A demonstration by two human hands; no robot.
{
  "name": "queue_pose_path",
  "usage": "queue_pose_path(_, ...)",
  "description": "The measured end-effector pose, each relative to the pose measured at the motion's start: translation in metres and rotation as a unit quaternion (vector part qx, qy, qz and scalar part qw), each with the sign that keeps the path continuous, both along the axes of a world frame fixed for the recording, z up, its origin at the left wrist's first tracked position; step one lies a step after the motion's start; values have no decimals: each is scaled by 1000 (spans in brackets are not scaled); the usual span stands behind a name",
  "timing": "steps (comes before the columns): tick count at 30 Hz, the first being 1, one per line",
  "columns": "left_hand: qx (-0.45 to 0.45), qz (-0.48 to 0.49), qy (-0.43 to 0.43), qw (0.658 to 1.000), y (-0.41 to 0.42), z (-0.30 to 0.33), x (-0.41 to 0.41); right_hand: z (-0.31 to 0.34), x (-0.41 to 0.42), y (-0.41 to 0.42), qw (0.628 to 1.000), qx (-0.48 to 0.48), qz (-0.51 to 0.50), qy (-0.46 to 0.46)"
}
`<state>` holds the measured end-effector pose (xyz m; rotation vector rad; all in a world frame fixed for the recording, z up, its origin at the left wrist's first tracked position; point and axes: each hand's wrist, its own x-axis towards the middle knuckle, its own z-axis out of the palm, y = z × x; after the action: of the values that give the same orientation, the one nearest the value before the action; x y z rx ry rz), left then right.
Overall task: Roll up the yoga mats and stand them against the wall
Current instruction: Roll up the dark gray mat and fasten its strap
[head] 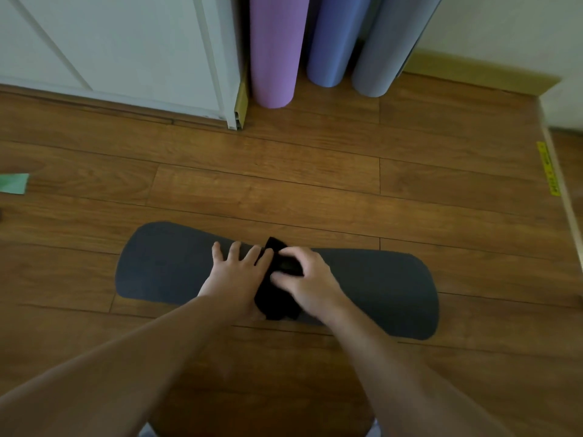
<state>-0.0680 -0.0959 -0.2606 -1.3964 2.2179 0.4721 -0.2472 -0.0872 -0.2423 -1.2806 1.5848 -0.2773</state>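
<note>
A dark grey yoga mat (372,285), rolled up, lies crosswise on the wooden floor in front of me. A black strap (277,298) wraps around its middle. My left hand (235,272) rests flat on the roll just left of the strap, fingers spread. My right hand (307,279) pinches the strap on top of the roll. Three rolled mats stand against the far wall: a purple one (276,48), a blue one (336,39) and a grey-blue one (391,42).
A white door or cabinet panel (110,45) stands at the back left on a floor rail. A green scrap (14,183) lies at the left edge. A yellow-taped threshold strip (549,168) runs along the right. Bare wood floor (284,184) separates the roll from the wall.
</note>
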Motion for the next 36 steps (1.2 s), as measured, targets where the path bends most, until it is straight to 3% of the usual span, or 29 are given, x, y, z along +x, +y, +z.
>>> queue_pose_path(1,-12,0,3,1000,5,-1,1,3,-4,-8,999,25,-29,-22)
queue_pose_path(6,-68,2,0,998,33,-1,2,-7,11,-34,980,53,89,171)
queue_pose_path(8,-78,2,0,997,39,-4,2,-7,20,-41,973,94,85,191)
queue_pose_path(12,-82,2,-2,997,48,-14,6,-7,18,-49,985,147,-10,94)
queue_pose_path(22,-117,26,42,992,57,-25,12,-19,10,-28,988,-6,-149,27)
queue_pose_path(26,-125,21,50,991,61,-25,13,-20,-1,-31,977,6,-210,19)
queue_pose_path(30,-113,9,42,993,59,-23,13,-19,-11,-34,966,59,-244,-56)
queue_pose_path(33,-89,6,3,996,54,-15,6,-20,-15,-39,943,95,-283,-144)
queue_pose_path(36,-88,9,-22,996,50,-6,-5,-20,-13,-38,890,130,-348,-263)
